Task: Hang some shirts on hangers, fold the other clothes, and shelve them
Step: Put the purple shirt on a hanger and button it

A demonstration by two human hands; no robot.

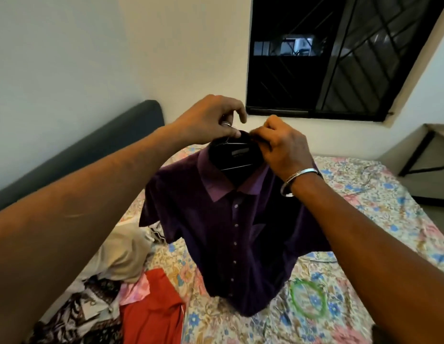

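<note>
A dark purple buttoned shirt (pixel 216 227) hangs in the air over the bed, its collar spread and a hanger (pixel 234 144) inside the neck. My left hand (pixel 211 120) grips the top of the hanger, fingers curled round the hook. My right hand (pixel 283 147) pinches the back of the collar at its right side. The shirt's lower hem touches the bedsheet. Most of the hanger is hidden by the fabric.
The bed (pixel 365 219) has a floral sheet. At lower left lie a beige garment (pixel 121 254), a red garment (pixel 151 311) and a black-and-white patterned cloth (pixel 74 316). A green hanger (pixel 307 299) lies at lower right. A dark headboard (pixel 96 147) and a barred window (pixel 340 55) stand behind.
</note>
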